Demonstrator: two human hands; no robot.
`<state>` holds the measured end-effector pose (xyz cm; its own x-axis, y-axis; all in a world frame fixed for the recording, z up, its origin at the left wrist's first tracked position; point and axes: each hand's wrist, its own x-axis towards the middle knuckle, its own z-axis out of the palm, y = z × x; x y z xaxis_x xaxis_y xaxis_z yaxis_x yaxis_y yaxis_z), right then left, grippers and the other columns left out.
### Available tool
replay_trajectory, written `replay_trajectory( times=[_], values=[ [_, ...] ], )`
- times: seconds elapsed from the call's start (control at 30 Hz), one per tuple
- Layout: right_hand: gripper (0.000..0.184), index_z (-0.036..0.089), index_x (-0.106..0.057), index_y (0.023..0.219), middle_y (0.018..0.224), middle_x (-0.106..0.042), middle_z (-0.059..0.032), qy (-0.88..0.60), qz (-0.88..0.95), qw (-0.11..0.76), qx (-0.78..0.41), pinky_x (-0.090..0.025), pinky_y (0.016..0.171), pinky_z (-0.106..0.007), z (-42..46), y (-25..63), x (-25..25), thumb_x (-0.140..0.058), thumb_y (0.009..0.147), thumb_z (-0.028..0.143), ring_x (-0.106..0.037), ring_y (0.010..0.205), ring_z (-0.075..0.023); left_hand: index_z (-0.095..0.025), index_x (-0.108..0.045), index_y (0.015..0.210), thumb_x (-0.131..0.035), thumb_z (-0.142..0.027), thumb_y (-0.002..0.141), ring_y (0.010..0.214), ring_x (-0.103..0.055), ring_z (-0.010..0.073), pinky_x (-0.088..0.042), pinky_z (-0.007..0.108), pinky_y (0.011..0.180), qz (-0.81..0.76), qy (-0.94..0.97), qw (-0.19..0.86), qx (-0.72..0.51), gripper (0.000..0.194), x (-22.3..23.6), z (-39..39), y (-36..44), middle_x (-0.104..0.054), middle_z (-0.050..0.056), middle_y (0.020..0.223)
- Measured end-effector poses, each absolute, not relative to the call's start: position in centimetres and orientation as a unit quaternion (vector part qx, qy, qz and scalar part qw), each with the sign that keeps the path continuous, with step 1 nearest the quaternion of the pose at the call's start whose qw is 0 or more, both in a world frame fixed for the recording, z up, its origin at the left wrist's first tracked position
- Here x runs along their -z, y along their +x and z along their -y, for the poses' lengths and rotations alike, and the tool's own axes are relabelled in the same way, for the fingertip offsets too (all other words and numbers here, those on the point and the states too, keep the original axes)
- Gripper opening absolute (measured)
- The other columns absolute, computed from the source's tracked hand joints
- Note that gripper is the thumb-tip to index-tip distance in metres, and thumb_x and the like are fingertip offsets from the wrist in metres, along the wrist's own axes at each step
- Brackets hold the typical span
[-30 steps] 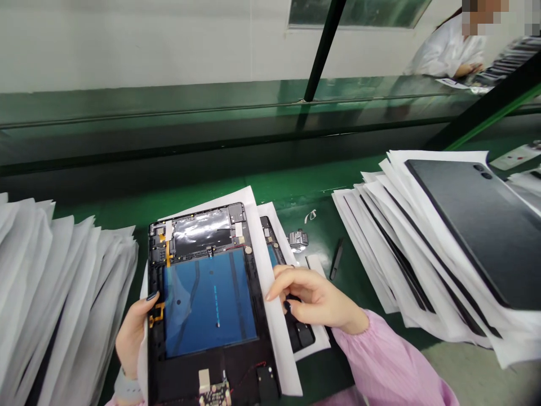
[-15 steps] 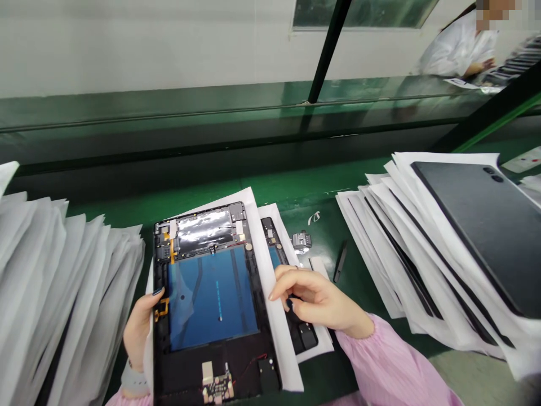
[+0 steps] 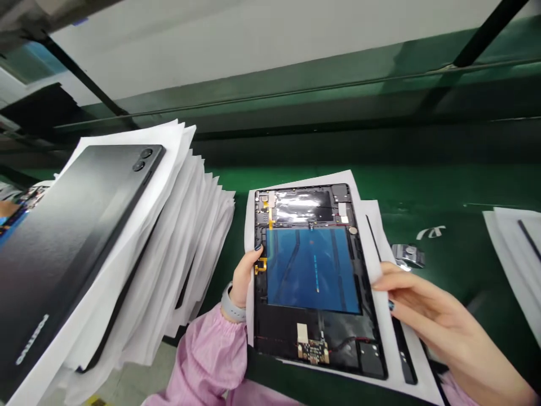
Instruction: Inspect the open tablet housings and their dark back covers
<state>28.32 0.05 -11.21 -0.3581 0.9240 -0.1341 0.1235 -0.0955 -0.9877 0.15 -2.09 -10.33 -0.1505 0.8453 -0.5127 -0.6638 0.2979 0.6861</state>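
An opened tablet (image 3: pixel 313 330) lies on a white paper sheet (image 3: pixel 353 180), with its blue-covered battery, small circuit board and orange flex cables showing. My left hand (image 3: pixel 242 282) is closed on the tablet's left edge and the sheet, thumb on top and the other fingers hidden beneath. My right hand (image 3: pixel 435 316) pinches the sheet's right edge between thumb and fingers. Under it lies another white sheet (image 3: pixel 422 375) with a second black tablet part (image 3: pixel 404 361), mostly covered by the first.
A tall stack of white sheets (image 3: pixel 211 208) with tablets between them stands at left, a dark closed tablet (image 3: pixel 105 192) on top. To the right lie a small silvery metal part (image 3: pixel 408 255), a white strip (image 3: pixel 431 232) and more sheets (image 3: pixel 511 248) on the green table (image 3: pixel 456 214).
My view has swung left, bringing the left stack's top tablet into sight. The opened tablet and sheet remain in my left hand. My right fingers stay at the sheet's right edge.
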Motion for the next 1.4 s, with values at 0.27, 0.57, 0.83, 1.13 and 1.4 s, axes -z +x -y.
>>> replay_trajectory(
  times=[0.27,0.57,0.83,1.13,1.4],
  values=[
    [0.018,0.031,-0.078,0.090,0.117,-0.069,-0.0093,-0.479,0.558,0.334,-0.589,-0.061,0.087,-0.027,0.2,28.8,11.7,-0.079,0.081,0.046,-0.070,0.110,-0.0283,-0.016,-0.073,0.069,-0.085,-0.046,0.056,0.110,-0.069,0.0421,-0.062,0.045,0.084,-0.429,0.073,0.707,-0.557,0.034,10.3,1.9,0.2,-0.079,0.010,0.078],
    [0.014,0.034,-0.078,0.096,0.117,-0.066,-0.0070,-0.459,0.553,0.351,-0.600,-0.059,0.085,-0.022,0.2,28.4,11.0,-0.078,0.083,0.041,-0.069,0.109,-0.0235,-0.021,-0.067,0.057,-0.084,-0.037,0.053,0.093,-0.076,0.0358,-0.063,0.040,0.078,-0.429,0.045,0.704,-0.564,0.024,10.1,1.8,0.4,-0.079,0.004,0.072],
    [0.012,0.036,-0.077,0.101,0.112,-0.063,-0.0033,-0.431,0.531,0.357,-0.636,-0.057,0.075,-0.017,0.2,27.5,9.9,-0.075,0.088,0.038,-0.067,0.093,-0.0157,-0.019,-0.069,0.066,-0.084,-0.036,0.052,0.099,-0.074,0.0372,-0.063,0.040,0.081,-0.412,0.012,0.724,-0.553,0.027,9.8,1.7,0.4,-0.079,0.004,0.078],
    [0.025,0.034,-0.071,0.109,0.111,-0.065,-0.0067,-0.448,0.501,0.362,-0.646,-0.061,0.071,-0.028,0.2,27.1,9.5,-0.077,0.085,0.036,-0.070,0.086,-0.0215,-0.018,-0.074,0.065,-0.093,-0.040,0.047,0.105,-0.072,0.0396,-0.061,0.043,0.090,-0.407,0.026,0.732,-0.546,0.035,9.9,2.1,0.4,-0.080,0.006,0.078],
    [0.059,0.034,-0.066,0.131,0.123,-0.070,-0.0107,-0.480,0.436,0.333,-0.684,-0.062,0.064,-0.031,0.8,27.6,10.2,-0.074,0.079,0.062,-0.073,0.084,-0.0267,-0.018,-0.079,0.090,-0.084,-0.056,0.065,0.125,-0.061,0.0414,-0.050,0.050,0.107,-0.380,0.099,0.758,-0.521,0.045,11.7,3.2,0.6,-0.080,0.011,0.106]
  ],
)
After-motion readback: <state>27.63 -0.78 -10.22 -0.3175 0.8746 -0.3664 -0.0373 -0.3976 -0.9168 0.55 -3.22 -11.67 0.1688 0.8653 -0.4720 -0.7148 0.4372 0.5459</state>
